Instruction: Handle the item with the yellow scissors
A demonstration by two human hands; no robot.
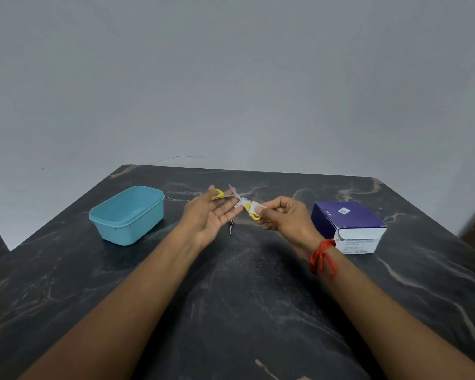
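Dark marbled table point(231, 297) carries a teal tub point(126, 215) on the left and a purple-and-white box point(348, 226) on the right, its print too blurred to read beyond "BD". Between them, above the table, the left hand point(211, 218) lies palm-up with straight fingers under a yellow-handled pair of scissors point(240, 202), long axis slanting left to right; the right hand point(283, 218) pinches the nearer yellow loop.

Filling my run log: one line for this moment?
left hand: open, under yellow part | right hand: pinches yellow-white packet | teal tub left | purple box right
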